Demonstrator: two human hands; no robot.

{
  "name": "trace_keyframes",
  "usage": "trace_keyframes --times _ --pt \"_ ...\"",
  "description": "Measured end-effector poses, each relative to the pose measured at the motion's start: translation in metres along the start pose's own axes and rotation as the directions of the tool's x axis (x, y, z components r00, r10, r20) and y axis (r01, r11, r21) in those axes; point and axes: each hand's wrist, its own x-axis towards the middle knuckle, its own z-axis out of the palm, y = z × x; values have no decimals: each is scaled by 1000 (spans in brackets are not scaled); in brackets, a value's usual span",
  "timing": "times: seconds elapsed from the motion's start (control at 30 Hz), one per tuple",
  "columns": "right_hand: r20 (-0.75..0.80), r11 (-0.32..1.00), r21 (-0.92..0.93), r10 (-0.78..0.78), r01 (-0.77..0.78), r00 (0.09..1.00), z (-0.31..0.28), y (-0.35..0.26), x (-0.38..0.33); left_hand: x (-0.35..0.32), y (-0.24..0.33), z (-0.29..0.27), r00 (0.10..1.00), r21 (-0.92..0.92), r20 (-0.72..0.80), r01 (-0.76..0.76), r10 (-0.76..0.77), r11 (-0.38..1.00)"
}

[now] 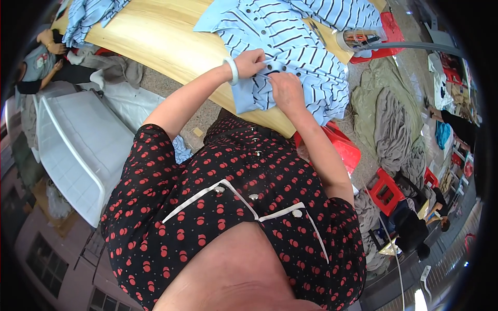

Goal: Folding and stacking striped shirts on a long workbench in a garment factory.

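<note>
A light blue shirt with dark stripes lies spread over the near right part of the wooden table, dark round buttons running down its front strip. My left hand, with a pale bangle at the wrist, is closed in a pinch on the shirt beside a button. Close by on the right, my right hand also pinches the cloth, fingertips bent towards the left hand. A thin pale line shows between the two hands; I cannot tell what it is. Fingers partly hide the gripped cloth.
On the wooden table, thread snips and a clear cup of tools lie to the right. More striped cloth sits far left. A red stool, a white bin and grey cloth heaps surround me. Other people sit at both sides.
</note>
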Motion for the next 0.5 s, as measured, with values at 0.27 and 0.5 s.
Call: trace_keyframes --times 0.27,0.5 --pt "-9 1000 -16 14 -14 1000 -4 0 6 3 11 -8 957 -234 236 222 -166 947" --pt "22 987 108 116 -118 993 -3 -2 5 10 7 4 975 -366 108 219 -192 904"
